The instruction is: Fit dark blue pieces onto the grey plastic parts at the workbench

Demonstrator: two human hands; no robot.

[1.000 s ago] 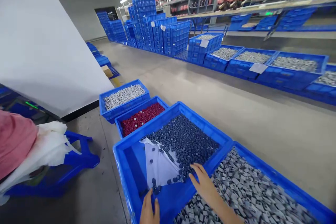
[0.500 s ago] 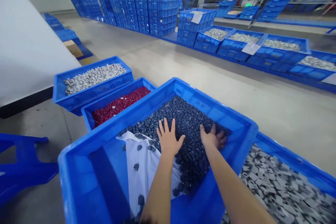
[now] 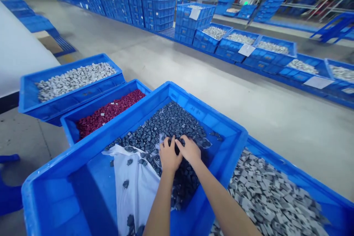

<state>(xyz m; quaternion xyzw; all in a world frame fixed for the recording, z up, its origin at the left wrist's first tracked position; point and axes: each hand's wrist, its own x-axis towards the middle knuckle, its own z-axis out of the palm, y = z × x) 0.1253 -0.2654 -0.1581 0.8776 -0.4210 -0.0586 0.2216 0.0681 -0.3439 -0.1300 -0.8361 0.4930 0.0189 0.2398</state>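
A large blue bin [image 3: 91,184] holds a heap of small dark pieces [image 3: 177,118]. Over part of its floor lies a white cloth [image 3: 135,184] with several dark pieces on it. My left hand [image 3: 170,156] and my right hand [image 3: 190,151] meet in the heap, thumbs and fingertips close together. The fingers of both hands are curled around dark pieces, and the fingertips are partly hidden among them.
Left of the bin are a crate of red pieces [image 3: 110,112] and a crate of whitish pieces [image 3: 74,81]. At the lower right stands a bin of grey pieces [image 3: 276,195]. Stacked blue crates [image 3: 157,5] and a row of filled crates line the background.
My right hand has moved left through the heap to my left hand, and the fingers of both have curled in. Some bin floor now shows at the right. The view has shifted right.
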